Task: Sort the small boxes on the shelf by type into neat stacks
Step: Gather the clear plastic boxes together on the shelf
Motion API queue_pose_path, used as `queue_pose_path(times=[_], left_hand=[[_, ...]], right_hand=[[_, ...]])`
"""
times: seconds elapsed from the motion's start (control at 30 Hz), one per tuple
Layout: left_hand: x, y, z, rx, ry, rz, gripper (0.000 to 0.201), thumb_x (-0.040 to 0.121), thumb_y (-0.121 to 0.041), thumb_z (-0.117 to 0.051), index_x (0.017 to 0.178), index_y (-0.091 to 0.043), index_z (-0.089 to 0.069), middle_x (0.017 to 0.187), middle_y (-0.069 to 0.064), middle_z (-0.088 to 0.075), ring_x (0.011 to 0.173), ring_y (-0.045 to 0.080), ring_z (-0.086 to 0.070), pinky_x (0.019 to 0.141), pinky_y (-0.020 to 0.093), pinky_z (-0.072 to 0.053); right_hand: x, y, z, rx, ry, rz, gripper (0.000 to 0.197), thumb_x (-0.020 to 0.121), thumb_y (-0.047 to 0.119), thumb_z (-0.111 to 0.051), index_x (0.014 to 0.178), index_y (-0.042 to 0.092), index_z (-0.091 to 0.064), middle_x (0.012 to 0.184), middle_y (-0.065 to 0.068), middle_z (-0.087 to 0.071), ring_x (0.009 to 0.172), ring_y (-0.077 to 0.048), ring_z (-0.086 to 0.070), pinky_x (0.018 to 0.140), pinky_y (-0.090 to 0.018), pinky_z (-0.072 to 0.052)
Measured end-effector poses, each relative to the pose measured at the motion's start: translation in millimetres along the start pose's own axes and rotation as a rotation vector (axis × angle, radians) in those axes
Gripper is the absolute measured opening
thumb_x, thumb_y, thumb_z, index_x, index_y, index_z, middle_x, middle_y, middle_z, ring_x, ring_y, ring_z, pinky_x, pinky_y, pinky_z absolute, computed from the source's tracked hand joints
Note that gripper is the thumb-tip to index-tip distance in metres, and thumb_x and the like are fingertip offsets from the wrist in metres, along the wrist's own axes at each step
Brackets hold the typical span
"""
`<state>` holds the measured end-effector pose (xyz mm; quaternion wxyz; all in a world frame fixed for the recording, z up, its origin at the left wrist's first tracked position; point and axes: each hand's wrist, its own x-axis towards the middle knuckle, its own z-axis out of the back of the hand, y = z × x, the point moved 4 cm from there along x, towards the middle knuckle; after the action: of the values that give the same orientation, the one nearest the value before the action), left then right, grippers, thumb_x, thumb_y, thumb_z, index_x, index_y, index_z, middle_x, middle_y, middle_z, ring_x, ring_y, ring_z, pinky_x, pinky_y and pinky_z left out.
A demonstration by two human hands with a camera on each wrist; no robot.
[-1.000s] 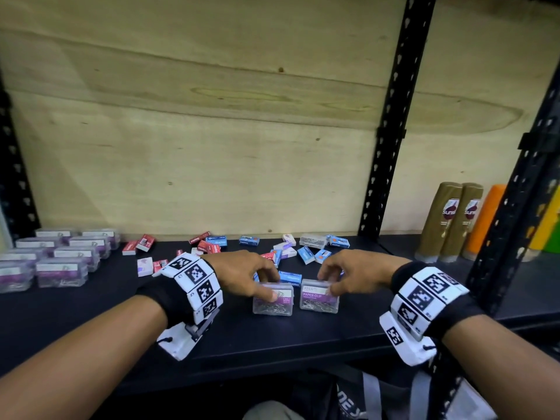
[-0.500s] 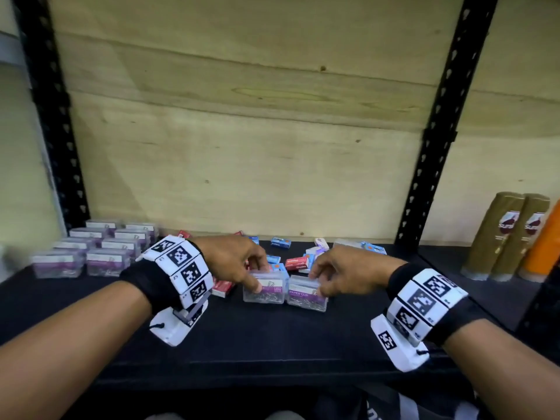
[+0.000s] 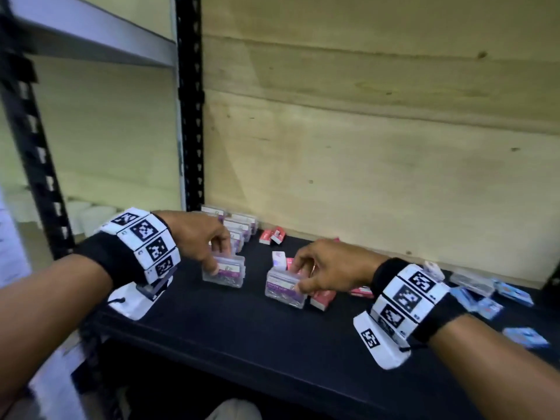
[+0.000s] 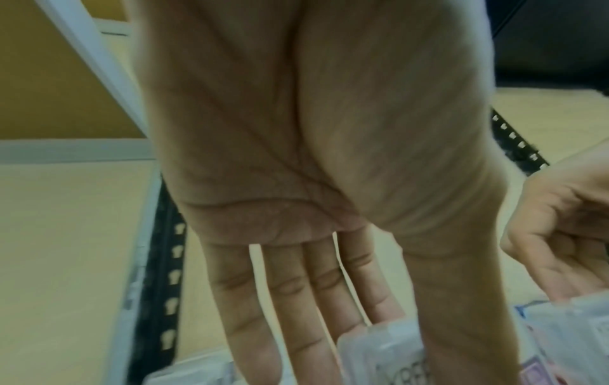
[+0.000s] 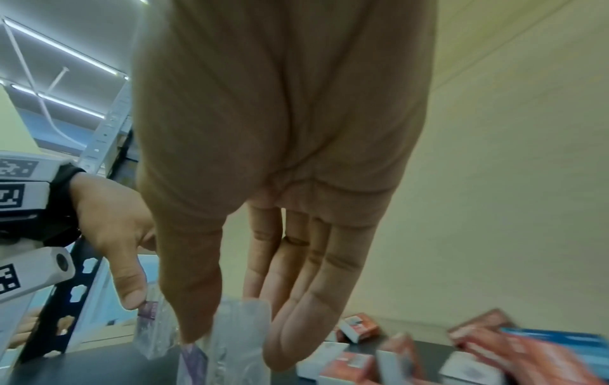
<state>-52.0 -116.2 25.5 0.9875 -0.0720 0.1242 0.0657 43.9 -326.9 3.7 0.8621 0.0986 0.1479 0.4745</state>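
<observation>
two clear boxes of paper clips sit on the black shelf [image 3: 230, 334], near the grouped clear boxes [image 3: 239, 228] at the back corner by the black upright post [image 3: 189, 116]. the left hand [image 3: 197, 237] pinches the nearer-to-post clear box [image 3: 225, 272] between thumb and curled fingers [image 4: 296, 312]; the right hand [image 3: 330, 268] grips the other clear box [image 3: 283, 287] the same way from above, probably so both can join that group. red boxes [image 3: 272, 236] lie loose farther from the post, and blue boxes [image 3: 488, 298] farther still, apparently unsorted.
</observation>
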Motion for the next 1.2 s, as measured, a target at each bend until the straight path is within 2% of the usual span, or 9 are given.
queue_pose_path(times=[0.1, 0.23, 0.4, 0.5, 0.57, 0.63, 0.73, 0.97, 1.2], left_hand=[[-7.6, 33.1, -0.8, 0.03, 0.012, 0.091, 0.031, 0.078, -0.026, -0.08, 0.105, -0.027, -0.064, 0.1, -0.011, -0.063, 0.088, 0.008, -0.058, 0.067, 0.015, -0.041], [-10.6, 62.8, -2.7, 0.084, 0.031, 0.206, 0.029, 0.079, -0.024, -0.079, 0.101, -0.029, -0.06, 0.098, -0.011, -0.061, 0.084, 0.007, -0.054, 0.063, 0.019, -0.038], [-6.5, 91.0, -5.9, 0.105, 0.05, 0.292, 0.031, 0.08, -0.022, -0.079, 0.101, -0.03, -0.058, 0.092, -0.014, -0.056, 0.088, 0.011, -0.054, 0.074, 0.024, -0.04], [-2.3, 102.6, -4.8, 0.103, 0.043, 0.319, 0.032, 0.079, -0.021, -0.079, 0.101, -0.031, -0.058, 0.099, -0.013, -0.057, 0.092, 0.011, -0.055, 0.077, 0.024, -0.041], [0.4, 106.9, -4.9, 0.1, 0.044, 0.337, 0.034, 0.081, -0.02, -0.077, 0.107, -0.029, -0.059, 0.105, -0.011, -0.057, 0.095, 0.012, -0.055, 0.079, 0.024, -0.043], [3.8, 110.4, -5.3, 0.109, 0.044, 0.344, 0.037, 0.082, -0.02, -0.077, 0.113, -0.028, -0.059, 0.109, -0.009, -0.056, 0.098, 0.012, -0.055, 0.081, 0.024, -0.044], [8.8, 114.0, -6.4, 0.105, 0.045, 0.347, 0.037, 0.082, -0.022, -0.077, 0.113, -0.028, -0.059, 0.111, -0.009, -0.057, 0.099, 0.012, -0.055, 0.081, 0.023, -0.043], [15.3, 115.6, -8.3, 0.077, 0.036, 0.315, 0.033, 0.084, -0.018, -0.073, 0.112, -0.028, -0.059, 0.109, -0.01, -0.057, 0.091, 0.008, -0.054, 0.075, 0.022, -0.04], [16.6, 115.6, -8.9, 0.096, -0.03, 0.283, 0.034, 0.085, -0.02, -0.072, 0.115, -0.028, -0.058, 0.105, -0.01, -0.054, 0.092, 0.009, -0.052, 0.076, 0.021, -0.038]], right_hand=[[27.1, 25.2, -2.1, -0.029, 0.012, 0.063, 0.026, 0.085, 0.032, -0.073, 0.11, 0.027, -0.066, 0.086, 0.016, -0.067, 0.07, 0.002, -0.059, 0.066, -0.019, -0.046], [58.1, 49.8, -4.9, -0.056, 0.012, 0.111, 0.02, 0.086, 0.035, -0.072, 0.104, 0.028, -0.067, 0.093, 0.013, -0.07, 0.081, -0.003, -0.062, 0.074, -0.024, -0.05], [91.6, 71.4, -8.4, -0.083, 0.001, 0.103, 0.027, 0.085, 0.038, -0.073, 0.108, 0.027, -0.065, 0.103, 0.008, -0.069, 0.093, -0.013, -0.064, 0.081, -0.028, -0.051], [107.7, 81.3, -8.8, -0.102, -0.015, 0.1, 0.032, 0.086, 0.039, -0.072, 0.113, 0.024, -0.065, 0.108, 0.006, -0.068, 0.097, -0.015, -0.062, 0.077, -0.027, -0.046], [115.4, 86.2, -10.1, -0.096, -0.015, 0.099, 0.032, 0.086, 0.038, -0.072, 0.114, 0.022, -0.066, 0.108, 0.005, -0.068, 0.098, -0.016, -0.062, 0.078, -0.027, -0.047], [123.0, 89.9, -11.5, -0.091, -0.014, 0.102, 0.031, 0.086, 0.037, -0.072, 0.112, 0.021, -0.067, 0.107, 0.003, -0.069, 0.097, -0.016, -0.063, 0.083, -0.029, -0.051], [128.9, 92.2, -13.4, -0.084, -0.011, 0.101, 0.031, 0.087, 0.035, -0.072, 0.112, 0.018, -0.068, 0.105, 0.002, -0.069, 0.096, -0.017, -0.064, 0.087, -0.032, -0.053], [131.5, 91.0, -16.3, -0.071, 0.004, 0.095, 0.03, 0.089, 0.033, -0.07, 0.112, 0.015, -0.069, 0.108, -0.001, -0.069, 0.097, -0.018, -0.064, 0.089, -0.035, -0.054], [128.5, 90.1, -17.7, -0.053, -0.011, 0.102, 0.032, 0.09, 0.032, -0.069, 0.117, 0.014, -0.067, 0.11, -0.001, -0.067, 0.097, -0.018, -0.062, 0.083, -0.028, -0.05]])
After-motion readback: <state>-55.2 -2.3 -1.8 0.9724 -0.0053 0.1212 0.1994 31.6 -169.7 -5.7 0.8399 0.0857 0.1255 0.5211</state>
